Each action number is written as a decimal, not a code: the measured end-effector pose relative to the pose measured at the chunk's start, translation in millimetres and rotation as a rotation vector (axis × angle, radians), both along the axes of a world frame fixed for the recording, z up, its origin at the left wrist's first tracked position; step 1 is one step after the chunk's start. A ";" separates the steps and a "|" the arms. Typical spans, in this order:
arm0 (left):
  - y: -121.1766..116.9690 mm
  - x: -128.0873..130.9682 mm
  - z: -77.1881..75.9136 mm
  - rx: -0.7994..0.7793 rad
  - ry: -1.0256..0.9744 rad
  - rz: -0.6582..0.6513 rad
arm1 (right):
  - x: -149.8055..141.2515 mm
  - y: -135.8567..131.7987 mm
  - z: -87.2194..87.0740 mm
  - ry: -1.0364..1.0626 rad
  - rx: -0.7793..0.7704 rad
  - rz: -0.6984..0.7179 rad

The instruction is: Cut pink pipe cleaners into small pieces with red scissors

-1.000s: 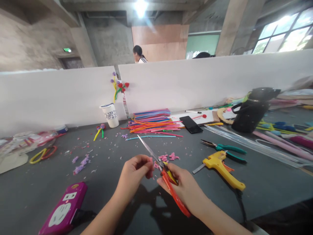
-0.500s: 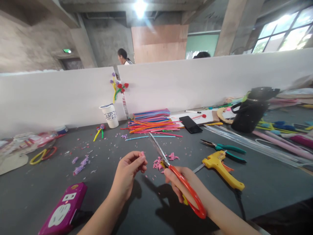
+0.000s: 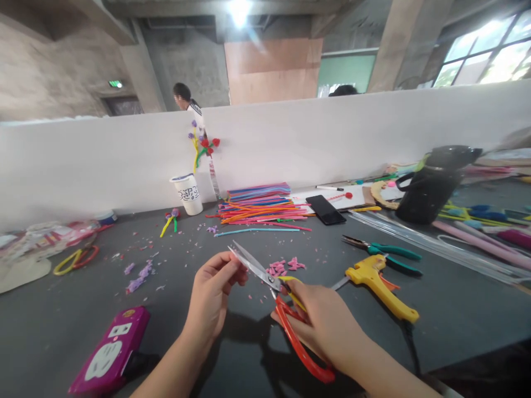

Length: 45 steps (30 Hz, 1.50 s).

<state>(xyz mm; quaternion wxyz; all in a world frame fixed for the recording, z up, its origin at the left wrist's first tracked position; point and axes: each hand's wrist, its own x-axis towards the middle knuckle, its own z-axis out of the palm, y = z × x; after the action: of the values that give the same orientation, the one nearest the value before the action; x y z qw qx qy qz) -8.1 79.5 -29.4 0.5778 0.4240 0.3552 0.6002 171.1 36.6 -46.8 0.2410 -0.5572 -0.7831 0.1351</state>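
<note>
My left hand (image 3: 218, 284) is closed, thumb against fingertips, pinching a short pink piece of pipe cleaner that is now almost hidden. My right hand (image 3: 317, 318) grips a pair of scissors (image 3: 253, 266) with one red and one yellow handle. The blades are slightly apart, and their tips reach the fingertips of my left hand. Beyond the scissors lies a small heap of cut pink pipe cleaner pieces (image 3: 280, 268). A bundle of long pipe cleaners (image 3: 259, 209) in pink, orange, blue and purple lies farther back.
On the right are a yellow glue gun (image 3: 379, 282), green-handled pliers (image 3: 390, 251), a phone (image 3: 326, 210) and a black jug (image 3: 431, 188). Leftward are a magenta power strip (image 3: 112, 348), purple scraps (image 3: 140, 278), other scissors (image 3: 74, 261) and a white cup (image 3: 187, 196). A white partition (image 3: 311, 143) stands behind.
The scissors have swung leftward and down, bringing their blades to my left fingertips; the handles are spread wider. Behind the partition a person has moved left.
</note>
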 end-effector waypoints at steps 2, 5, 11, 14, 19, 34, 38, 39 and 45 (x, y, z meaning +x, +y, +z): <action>-0.9 -0.1 0.3 0.014 -0.011 0.003 | 1.8 2.6 -2.6 -0.110 0.123 -0.034; -1.3 -0.3 0.5 0.024 -0.024 0.004 | 3.8 4.9 -6.1 -0.197 0.223 -0.040; -1.8 -1.5 -0.3 0.030 -0.056 0.009 | 1.2 4.3 -12.9 -0.244 0.310 -0.024; -2.2 -1.9 -1.0 0.027 -0.073 0.001 | -1.2 4.9 -16.3 -0.255 0.330 -0.037; -1.7 -1.7 -1.0 0.033 -0.102 -0.015 | -3.6 6.7 -19.5 -0.269 0.356 -0.042; -2.2 -1.7 2.6 0.012 -0.076 -0.019 | -1.7 5.5 -17.7 -0.277 0.385 -0.028; -2.3 -2.0 3.1 0.011 -0.082 -0.014 | -1.9 5.7 -17.4 -0.272 0.379 -0.028; -2.3 -2.0 3.1 0.010 -0.087 -0.019 | -1.8 5.6 -17.5 -0.271 0.376 -0.027; -2.6 -2.1 3.4 0.017 -0.094 -0.028 | -1.9 4.7 -19.1 -0.284 0.324 -0.031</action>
<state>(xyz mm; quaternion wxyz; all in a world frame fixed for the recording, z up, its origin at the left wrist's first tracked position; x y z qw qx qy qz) -10.2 76.9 -26.0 0.5984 0.4052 0.3168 0.6143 169.2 41.2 -65.9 0.2166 -0.5366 -0.8120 -0.0761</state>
